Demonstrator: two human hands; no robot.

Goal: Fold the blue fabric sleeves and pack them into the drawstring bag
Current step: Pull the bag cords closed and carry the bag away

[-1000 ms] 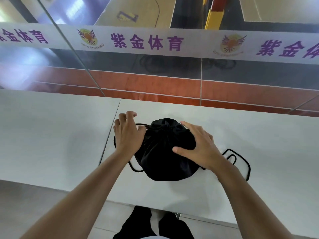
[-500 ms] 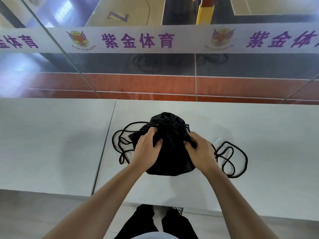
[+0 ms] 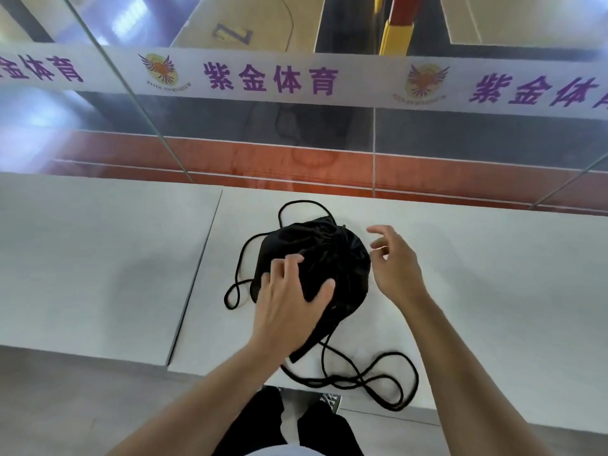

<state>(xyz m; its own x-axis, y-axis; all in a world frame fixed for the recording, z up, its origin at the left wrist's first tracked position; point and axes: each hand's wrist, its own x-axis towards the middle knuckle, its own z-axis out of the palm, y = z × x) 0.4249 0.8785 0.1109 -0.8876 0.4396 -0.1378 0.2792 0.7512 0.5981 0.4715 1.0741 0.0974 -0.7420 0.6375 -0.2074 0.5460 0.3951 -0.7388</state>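
A black drawstring bag sits bulging on the white table, its mouth gathered shut at the far side. No blue fabric shows. My left hand rests on the bag's near left part, thumb spread and fingertips bent onto the cloth. Just right of the bag, my right hand hovers clear of it, its fingers loosely curled around nothing. Black cords trail from the bag in loops toward the front edge, and another cord loop lies to the left.
A seam splits the tabletop left of the bag. Behind the table's far edge stands a glass wall with a white banner. Below the near edge are my dark trousers and a shoe.
Both hands gripped the bag half a second ago. Now my right hand has let go and moved right, my left lies on top, and the bag has turned with its cords flung forward.
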